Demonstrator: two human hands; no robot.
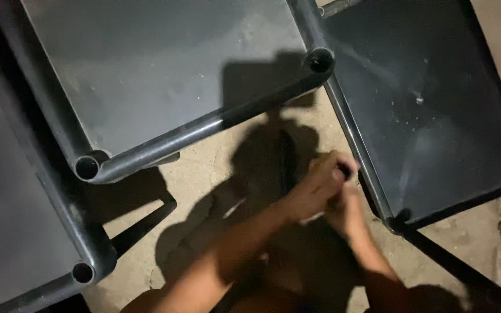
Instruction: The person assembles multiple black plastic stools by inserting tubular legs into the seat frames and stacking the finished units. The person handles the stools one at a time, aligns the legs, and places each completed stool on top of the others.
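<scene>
My left hand (pixel 317 184) and my right hand (pixel 346 213) are clasped together low over the bare concrete floor (pixel 204 179). Both wrap around a small dark object (pixel 345 170) whose tip shows above the knuckles; a sliver of something pale shows under the hands. What the object is stays hidden by my fingers. The hands sit just left of the rim of a dark grey plastic tray-like table (pixel 436 104) at the right.
A second dark plastic table (pixel 158 75) with round leg sockets fills the upper left, and a third one (pixel 13 214) lies along the left edge. Dark legs (pixel 140 229) cross the floor below them. My shadow falls on the floor between the tables.
</scene>
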